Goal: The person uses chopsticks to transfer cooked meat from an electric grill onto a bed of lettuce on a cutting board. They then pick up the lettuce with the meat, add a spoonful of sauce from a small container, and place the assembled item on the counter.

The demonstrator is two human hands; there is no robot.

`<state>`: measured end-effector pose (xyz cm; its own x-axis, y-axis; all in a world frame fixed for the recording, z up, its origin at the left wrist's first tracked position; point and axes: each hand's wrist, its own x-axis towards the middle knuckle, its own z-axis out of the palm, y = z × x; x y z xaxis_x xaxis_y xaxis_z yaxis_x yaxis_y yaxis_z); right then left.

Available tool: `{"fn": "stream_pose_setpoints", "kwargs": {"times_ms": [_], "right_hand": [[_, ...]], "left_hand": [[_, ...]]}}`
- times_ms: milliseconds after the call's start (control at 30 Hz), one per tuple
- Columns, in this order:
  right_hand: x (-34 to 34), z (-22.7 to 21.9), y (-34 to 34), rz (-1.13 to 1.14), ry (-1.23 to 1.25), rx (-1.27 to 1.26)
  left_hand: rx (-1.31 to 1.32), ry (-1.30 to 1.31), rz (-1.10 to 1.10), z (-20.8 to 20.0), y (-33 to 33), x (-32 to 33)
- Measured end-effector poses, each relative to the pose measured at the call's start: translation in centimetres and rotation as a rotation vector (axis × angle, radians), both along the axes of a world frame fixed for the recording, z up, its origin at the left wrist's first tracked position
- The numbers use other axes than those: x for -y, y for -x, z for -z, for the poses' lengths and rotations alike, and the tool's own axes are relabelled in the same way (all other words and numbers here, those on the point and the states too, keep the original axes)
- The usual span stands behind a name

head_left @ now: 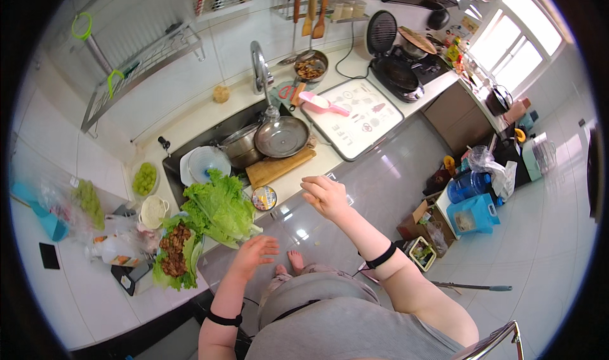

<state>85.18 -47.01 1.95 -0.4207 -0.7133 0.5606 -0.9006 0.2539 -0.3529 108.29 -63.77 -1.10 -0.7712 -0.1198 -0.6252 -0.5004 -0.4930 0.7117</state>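
Note:
My left hand [256, 255] hovers just off the counter edge, its fingers stretched out and nothing in them. Closest to it is a loose pile of green lettuce [222, 209] on the counter corner. Beside that pile, browned meat pieces [175, 251] lie on more lettuce leaves. Higher and to the right, my right hand [327, 196] is held over the floor in front of the counter, fingers loosely bent and apart, holding nothing I can see. Between the lettuce and the right hand stands a round tin [264, 198], near a wooden cutting board [281, 167].
A frying pan [282, 137] and a steel pot [242, 145] sit at the sink [171, 163] under the faucet [260, 68]. A pink scoop [324, 104] lies on a white board [355, 122]. An open black griddle [394, 74] stands farther right. Grapes [145, 178] fill a bowl at left.

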Motion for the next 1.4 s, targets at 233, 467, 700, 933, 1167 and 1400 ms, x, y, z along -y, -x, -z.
{"fn": "stream_pose_setpoints", "kwargs": {"times_ms": [233,467,700,933,1167,1400], "right_hand": [[-4.3,-3.2,-3.3,-0.006,0.124,-0.231],[-6.0,-1.2,-5.2,0.0,0.151,-0.077],[-7.7,0.5,-2.1,0.012,0.258,0.173],[-13.4,0.2,6.3,-0.016,0.156,0.418],[-16.2,0.4,12.2,-0.091,-0.019,0.727],[-11.7,2.3,11.1,-0.307,-0.174,0.728]], "left_hand": [[-0.224,-0.151,0.334,-1.9,7.1,-5.8],[-0.291,-0.571,0.134,0.6,10.4,-9.1],[-0.267,-0.424,-0.037,-0.4,15.7,-10.0],[-0.367,-0.208,-0.18,-1.0,25.3,-14.4],[-0.328,-0.032,-0.479,-0.7,29.3,-16.5],[-0.128,0.674,-0.784,2.4,18.2,-8.6]]}}
